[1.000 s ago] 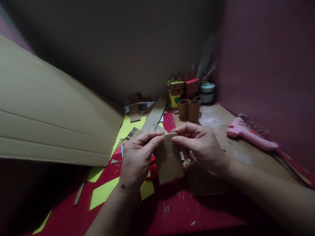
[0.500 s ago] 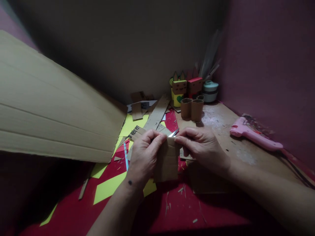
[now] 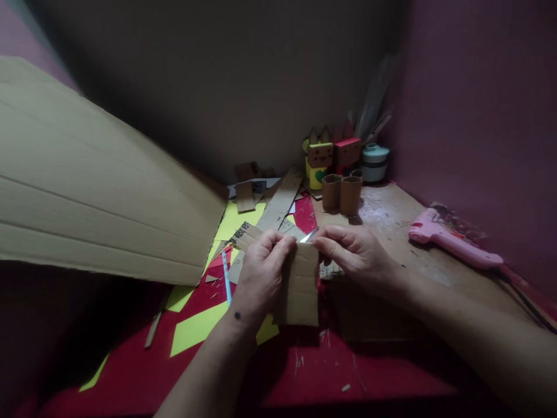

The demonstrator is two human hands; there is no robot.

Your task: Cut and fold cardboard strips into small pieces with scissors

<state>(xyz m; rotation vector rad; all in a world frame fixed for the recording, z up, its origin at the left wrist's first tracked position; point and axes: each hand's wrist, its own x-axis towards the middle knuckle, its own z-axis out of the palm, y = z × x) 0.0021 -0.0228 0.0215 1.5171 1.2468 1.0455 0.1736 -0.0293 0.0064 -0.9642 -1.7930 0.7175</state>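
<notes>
A small piece of brown cardboard (image 3: 301,290), marked by several crosswise creases, hangs toward me between my hands. My left hand (image 3: 265,267) is closed on its upper left edge, thumb on top. Thumb and fingers of my right hand (image 3: 354,252) pinch together at its upper right corner. A bright, pointed sliver like a blade (image 3: 308,235) shows just behind the top edge, between my fingertips. Whether my right fingers touch that sliver too is hidden.
A large cardboard panel (image 3: 108,191) leans in from the left. Yellow paper (image 3: 198,328) and cardboard strips (image 3: 281,200) litter the red surface (image 3: 278,383). Cardboard tubes (image 3: 350,197), a yellow cardboard figure (image 3: 319,157) and a lidded pot (image 3: 375,162) stand behind. A pink glue gun (image 3: 455,241) lies right.
The whole view has shifted slightly. The cardboard's face now catches more light, and its lower part has swung a little to the right. Both hands keep nearly the same grip.
</notes>
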